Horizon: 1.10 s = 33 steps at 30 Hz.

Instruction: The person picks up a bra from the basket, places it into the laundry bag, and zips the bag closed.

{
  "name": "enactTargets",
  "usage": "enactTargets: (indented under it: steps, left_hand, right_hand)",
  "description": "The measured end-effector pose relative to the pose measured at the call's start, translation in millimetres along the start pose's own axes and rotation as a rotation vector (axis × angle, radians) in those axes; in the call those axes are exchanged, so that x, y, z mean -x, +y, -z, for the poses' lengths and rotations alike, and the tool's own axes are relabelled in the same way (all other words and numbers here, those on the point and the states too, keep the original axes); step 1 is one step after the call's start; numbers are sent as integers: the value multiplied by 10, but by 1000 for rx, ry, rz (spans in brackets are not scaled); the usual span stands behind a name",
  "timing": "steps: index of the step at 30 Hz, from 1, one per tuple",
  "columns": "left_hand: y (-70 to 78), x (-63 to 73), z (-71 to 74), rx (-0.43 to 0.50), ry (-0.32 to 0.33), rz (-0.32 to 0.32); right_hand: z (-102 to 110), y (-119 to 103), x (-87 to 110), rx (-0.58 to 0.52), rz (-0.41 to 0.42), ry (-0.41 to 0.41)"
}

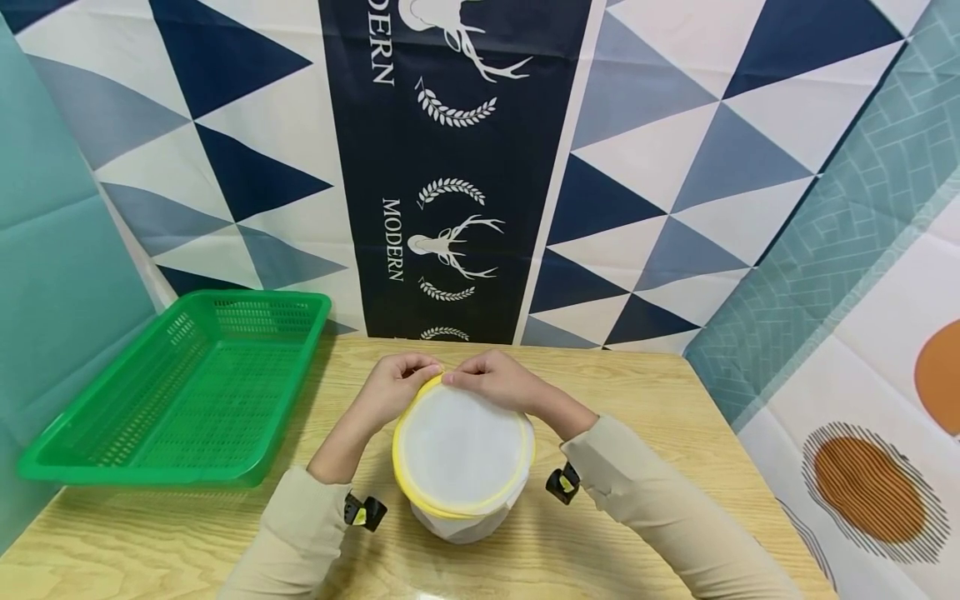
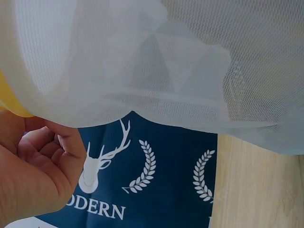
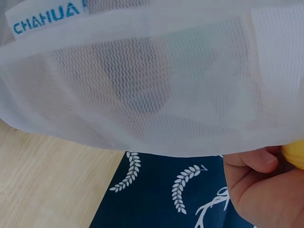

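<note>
A round white mesh laundry bag [image 1: 463, 446] with yellow trim [image 1: 406, 483] stands over the wooden table, its flat round end facing up. At the far edge of that end, my left hand [image 1: 392, 390] pinches the yellow trim between thumb and fingers. Close beside it, my right hand [image 1: 501, 382] grips the same trim, thumb on top. Sheer mesh side wall [image 2: 142, 61] fills much of the left wrist view, with the yellow edge by my fingers. In the right wrist view a white label [image 3: 45, 20] reading CHAHUA shows on the bag.
A green plastic basket [image 1: 258, 471] with slotted walls sits at the left of the wooden table [image 1: 637, 517]. Behind the table hangs a patterned cloth [image 1: 457, 150] with triangles and deer heads. Black cameras are strapped at both wrists.
</note>
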<state>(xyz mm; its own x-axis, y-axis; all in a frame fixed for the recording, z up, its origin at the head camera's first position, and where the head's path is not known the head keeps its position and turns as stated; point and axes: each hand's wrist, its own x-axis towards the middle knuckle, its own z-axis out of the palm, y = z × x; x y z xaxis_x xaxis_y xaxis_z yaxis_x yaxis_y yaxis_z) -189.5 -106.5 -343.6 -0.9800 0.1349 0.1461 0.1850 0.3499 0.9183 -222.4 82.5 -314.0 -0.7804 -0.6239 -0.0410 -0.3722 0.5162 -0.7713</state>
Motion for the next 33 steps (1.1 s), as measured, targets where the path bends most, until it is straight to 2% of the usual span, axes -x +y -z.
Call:
enactTargets:
  steps: [11, 25, 33]
  left_hand:
    - [-2, -2, -1, 3, 19, 29]
    - [14, 7, -3, -11, 24, 52]
    - [8, -5, -2, -12, 4, 18]
  right_hand:
    - [5, 30, 24, -14, -29, 34]
    - [35, 61, 41, 12, -15, 37]
    - [31, 47, 18, 64, 3, 14]
